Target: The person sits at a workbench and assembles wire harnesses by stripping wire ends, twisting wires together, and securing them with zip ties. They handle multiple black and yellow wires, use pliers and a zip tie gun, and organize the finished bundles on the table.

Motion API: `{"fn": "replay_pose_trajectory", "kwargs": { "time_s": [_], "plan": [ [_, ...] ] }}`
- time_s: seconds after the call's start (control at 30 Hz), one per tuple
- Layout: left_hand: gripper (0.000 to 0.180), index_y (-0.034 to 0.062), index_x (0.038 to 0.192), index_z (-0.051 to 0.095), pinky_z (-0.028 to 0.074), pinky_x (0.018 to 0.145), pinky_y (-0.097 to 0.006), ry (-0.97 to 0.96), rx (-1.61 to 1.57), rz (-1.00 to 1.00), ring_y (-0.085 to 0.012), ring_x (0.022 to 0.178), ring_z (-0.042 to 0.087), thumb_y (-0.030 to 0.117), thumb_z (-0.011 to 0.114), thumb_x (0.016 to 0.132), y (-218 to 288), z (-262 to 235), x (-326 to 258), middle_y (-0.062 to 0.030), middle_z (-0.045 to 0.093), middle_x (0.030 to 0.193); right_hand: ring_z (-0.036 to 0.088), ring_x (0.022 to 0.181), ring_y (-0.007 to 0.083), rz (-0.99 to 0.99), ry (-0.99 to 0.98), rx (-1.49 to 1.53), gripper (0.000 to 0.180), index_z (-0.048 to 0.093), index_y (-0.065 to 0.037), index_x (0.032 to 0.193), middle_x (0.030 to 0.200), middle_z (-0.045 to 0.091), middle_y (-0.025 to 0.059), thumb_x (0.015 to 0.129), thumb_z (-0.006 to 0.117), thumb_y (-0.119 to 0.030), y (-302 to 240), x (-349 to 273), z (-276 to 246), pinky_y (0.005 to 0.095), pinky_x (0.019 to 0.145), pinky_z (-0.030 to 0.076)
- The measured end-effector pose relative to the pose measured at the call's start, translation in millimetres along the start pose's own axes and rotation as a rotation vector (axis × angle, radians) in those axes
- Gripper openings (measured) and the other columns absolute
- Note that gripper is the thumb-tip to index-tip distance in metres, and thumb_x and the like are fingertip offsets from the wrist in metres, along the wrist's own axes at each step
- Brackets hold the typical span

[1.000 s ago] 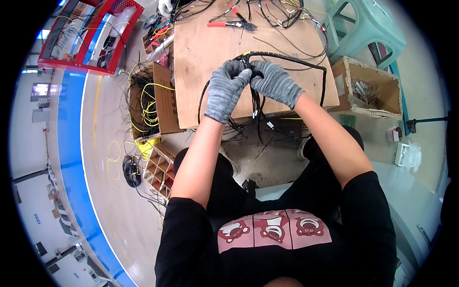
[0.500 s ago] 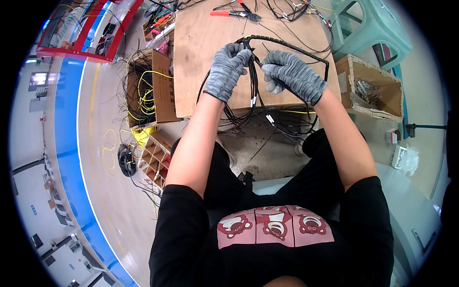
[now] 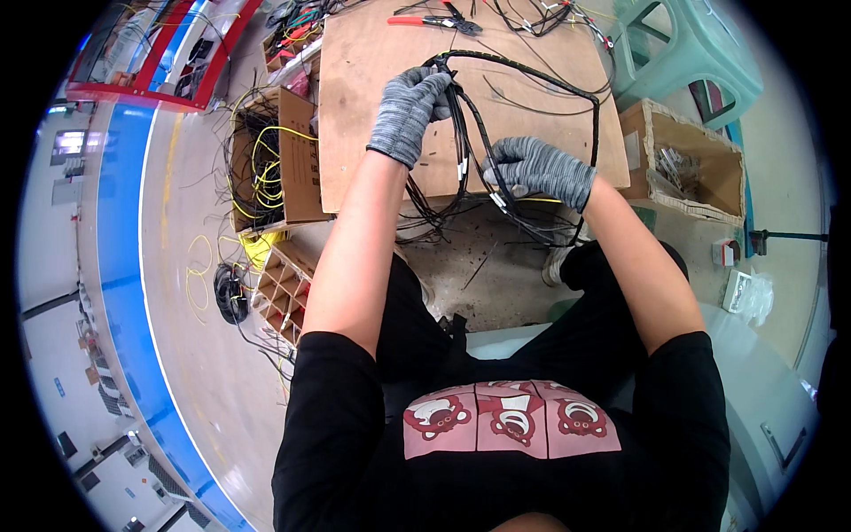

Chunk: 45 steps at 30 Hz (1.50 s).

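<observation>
A black wire harness [image 3: 523,66] lies looped over the wooden tabletop [image 3: 355,106], and its several cables hang past the near edge. My left hand [image 3: 409,111], in a grey knit glove, is closed around the harness near the point where the cables branch. Lower and to the right, my gloved right hand [image 3: 542,170] pinches one black cable branch [image 3: 483,133] close to the table's near edge. White tags [image 3: 498,200] show on the cables just below that hand. The fingertips of both hands are partly hidden.
Red-handled pliers [image 3: 434,21] and more cables [image 3: 541,18] lie at the table's far side. A cardboard box of wires [image 3: 301,160] stands left, a box of metal parts [image 3: 696,168] right. A green plastic stool [image 3: 691,53] is at the far right.
My right hand has moved down and outward along the cable, away from the left hand. My left hand has shifted slightly up and left, still gripping the harness.
</observation>
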<state>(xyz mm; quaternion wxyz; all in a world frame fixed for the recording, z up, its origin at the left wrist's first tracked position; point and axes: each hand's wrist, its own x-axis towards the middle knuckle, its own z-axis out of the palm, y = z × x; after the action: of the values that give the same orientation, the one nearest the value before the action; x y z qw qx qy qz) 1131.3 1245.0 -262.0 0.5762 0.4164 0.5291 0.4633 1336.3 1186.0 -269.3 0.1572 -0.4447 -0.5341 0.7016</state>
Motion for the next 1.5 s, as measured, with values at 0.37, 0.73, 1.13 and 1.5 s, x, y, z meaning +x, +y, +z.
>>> {"fn": "replay_pose_trajectory", "kwargs": {
  "time_s": [0.37,0.73,1.13,1.5],
  "plan": [
    [0.016,0.0023,0.093,0.061,0.052,0.053,-0.020,-0.024,0.022,-0.039,-0.0064,0.059,0.057,0.016,0.062,0.085,-2,7,-3,-0.0039,0.065,0.079,0.057,0.067,0.0086,-0.033,-0.038,0.155,0.024,0.064,0.000,0.097,0.077,0.063,0.0023,0.079,0.068,-0.014,-6,2,18,0.0228,0.061,0.046],
    [0.016,0.0012,0.094,0.061,0.052,0.053,-0.020,-0.010,-0.019,-0.013,-0.0068,0.059,0.057,0.015,0.061,0.085,-2,9,-8,-0.0035,0.063,0.076,0.053,0.065,0.0069,0.025,0.005,0.188,0.019,0.064,-0.002,0.092,0.073,0.060,-0.0017,0.078,0.069,-0.014,-11,-2,26,0.0219,0.059,0.044],
    [0.014,0.0029,0.092,0.060,0.051,0.053,-0.021,-0.001,-0.019,-0.016,-0.0067,0.058,0.057,0.016,0.061,0.085,-4,4,-9,-0.0022,0.063,0.075,0.046,0.059,0.0079,-0.226,0.291,0.017,0.023,0.053,-0.004,0.090,0.065,0.050,-0.0006,0.075,0.068,-0.011,7,8,37,0.0252,0.053,0.043],
    [0.012,0.0056,0.089,0.062,0.048,0.050,-0.019,0.034,-0.121,-0.079,-0.0054,0.056,0.054,0.016,0.062,0.084,-12,6,-5,-0.0007,0.062,0.072,0.050,0.066,0.0060,0.065,0.005,0.242,0.018,0.062,-0.005,0.092,0.073,0.055,-0.0035,0.084,0.064,-0.022,-5,-15,47,0.0191,0.060,0.041]
  ]
}}
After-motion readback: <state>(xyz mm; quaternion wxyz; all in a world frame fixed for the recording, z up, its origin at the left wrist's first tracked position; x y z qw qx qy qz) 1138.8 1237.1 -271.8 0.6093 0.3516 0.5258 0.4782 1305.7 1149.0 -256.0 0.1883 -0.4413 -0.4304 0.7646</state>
